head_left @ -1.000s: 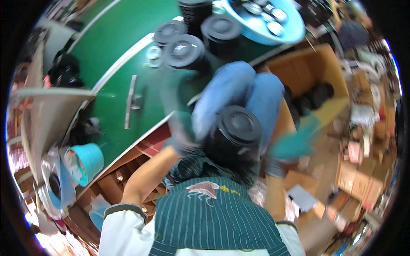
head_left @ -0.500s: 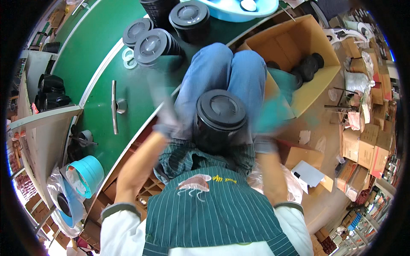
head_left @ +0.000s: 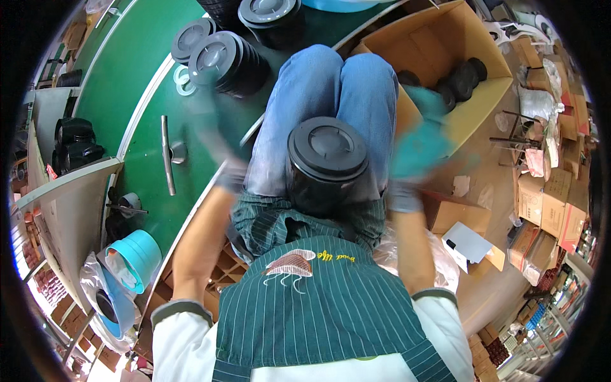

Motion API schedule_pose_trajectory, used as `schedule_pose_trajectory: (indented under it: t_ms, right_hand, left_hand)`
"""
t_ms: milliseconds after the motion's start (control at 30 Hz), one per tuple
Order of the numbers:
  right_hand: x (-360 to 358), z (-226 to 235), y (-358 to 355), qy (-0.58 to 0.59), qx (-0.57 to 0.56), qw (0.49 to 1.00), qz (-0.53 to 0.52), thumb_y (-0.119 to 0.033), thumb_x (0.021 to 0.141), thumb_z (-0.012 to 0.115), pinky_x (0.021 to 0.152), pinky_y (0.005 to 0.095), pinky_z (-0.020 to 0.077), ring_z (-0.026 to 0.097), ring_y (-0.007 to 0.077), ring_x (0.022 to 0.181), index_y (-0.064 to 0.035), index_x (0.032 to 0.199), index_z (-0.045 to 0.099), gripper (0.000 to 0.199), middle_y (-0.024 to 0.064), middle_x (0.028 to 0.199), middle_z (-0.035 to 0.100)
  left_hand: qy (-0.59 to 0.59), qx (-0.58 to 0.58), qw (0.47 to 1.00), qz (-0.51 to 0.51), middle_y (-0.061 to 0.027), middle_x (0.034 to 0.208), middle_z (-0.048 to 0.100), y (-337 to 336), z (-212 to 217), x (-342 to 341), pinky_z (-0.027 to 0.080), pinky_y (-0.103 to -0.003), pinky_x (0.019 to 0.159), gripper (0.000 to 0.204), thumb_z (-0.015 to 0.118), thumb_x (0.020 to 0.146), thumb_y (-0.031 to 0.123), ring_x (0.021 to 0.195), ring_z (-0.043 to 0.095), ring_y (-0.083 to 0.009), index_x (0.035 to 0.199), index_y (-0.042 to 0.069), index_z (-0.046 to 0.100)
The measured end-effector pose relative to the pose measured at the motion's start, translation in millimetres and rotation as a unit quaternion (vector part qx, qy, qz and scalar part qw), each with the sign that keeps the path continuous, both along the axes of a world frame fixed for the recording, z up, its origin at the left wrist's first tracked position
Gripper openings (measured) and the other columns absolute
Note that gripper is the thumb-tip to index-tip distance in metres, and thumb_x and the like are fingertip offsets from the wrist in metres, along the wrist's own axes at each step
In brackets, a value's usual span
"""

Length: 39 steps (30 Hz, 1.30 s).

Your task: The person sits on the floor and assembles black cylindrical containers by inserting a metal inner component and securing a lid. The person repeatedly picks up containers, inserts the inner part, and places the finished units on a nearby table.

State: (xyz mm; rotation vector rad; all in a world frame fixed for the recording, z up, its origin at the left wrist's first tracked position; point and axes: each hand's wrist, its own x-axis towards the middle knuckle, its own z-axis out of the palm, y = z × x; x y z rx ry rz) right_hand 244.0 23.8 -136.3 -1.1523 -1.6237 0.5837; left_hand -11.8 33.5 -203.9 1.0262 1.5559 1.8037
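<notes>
A stack of black round lidded containers (head_left: 328, 159) stands upright on my lap, between my blue-jeaned thighs. My left hand (head_left: 219, 137), in a teal glove, is blurred over the edge of the green table (head_left: 137, 95), just below a leaning stack of black round lids (head_left: 223, 60). Whether it holds anything is not clear. My right hand (head_left: 420, 149), also teal-gloved and blurred, hovers beside the open cardboard box (head_left: 474, 76), which has several black round parts (head_left: 461, 79) in it. Its fingers cannot be made out.
More black lid stacks (head_left: 270, 16) stand at the table's far side. A metal handle (head_left: 167, 156) lies on the green top. Teal tubs (head_left: 133, 258) sit at lower left. Cardboard boxes (head_left: 541, 204) and a small folded carton (head_left: 468, 242) crowd the floor on the right.
Both hands have left the sides of the black stack on my lap. The left has swung out toward the green table, the right toward the cardboard box.
</notes>
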Motion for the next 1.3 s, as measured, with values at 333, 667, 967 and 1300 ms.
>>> schedule_pose_trajectory:
  t_ms: [333, 667, 967, 1300]
  right_hand:
    - [-8.9, -5.5, -3.2, 0.257, -0.196, 0.940, 0.110, -0.076, 0.103, 0.014, 0.115, 0.0395, 0.0387, 0.057, 0.0254, 0.130, 0.0026, 0.130, 0.066, 0.097, 0.0162, 0.137, 0.064]
    - [-27.9, 81.5, -82.9, 0.133, -0.220, 0.966, 0.014, -0.040, 0.112, 0.033, 0.118, 0.0360, 0.0386, 0.053, 0.0268, 0.137, 0.0043, 0.149, 0.047, 0.059, 0.0177, 0.152, 0.050]
    - [-0.8, 16.7, -68.7, 0.174, -0.147, 0.974, -0.002, -0.043, 0.111, 0.038, 0.117, 0.0432, 0.0396, 0.057, 0.0308, 0.134, 0.0010, 0.148, 0.048, 0.059, 0.0229, 0.147, 0.054]
    - [54.6, -8.8, -7.1, 0.122, -0.090, 0.988, 0.016, -0.052, 0.112, 0.031, 0.120, 0.0412, 0.0368, 0.058, 0.0265, 0.132, 0.0049, 0.144, 0.054, 0.069, 0.0188, 0.142, 0.061]
  left_hand:
    - [0.065, -0.030, 0.932, -0.356, -0.0177, 0.148, 0.052, -25.4, 86.4, 46.9, 0.031, -0.043, 0.121, 0.061, 0.054, 0.093, 0.018, 0.141, 0.046, -0.0278, 0.150, -0.003, 0.047]
    - [-0.099, -0.037, 0.904, -0.414, -0.0163, 0.131, 0.067, -20.6, 110.8, 26.2, 0.043, -0.035, 0.110, 0.049, 0.053, 0.096, 0.016, 0.124, 0.061, -0.0238, 0.140, -0.004, 0.059]
    - [0.086, -0.038, 0.916, -0.390, -0.0154, 0.117, 0.074, -6.0, 61.0, 33.0, 0.052, -0.033, 0.099, 0.040, 0.053, 0.103, 0.024, 0.107, 0.069, -0.0202, 0.131, -0.001, 0.067]
    - [-0.047, -0.054, 0.982, -0.176, -0.0219, 0.129, 0.068, -17.8, 79.4, -6.9, 0.049, -0.041, 0.109, 0.051, 0.037, 0.109, 0.028, 0.120, 0.066, -0.0279, 0.138, -0.007, 0.059]
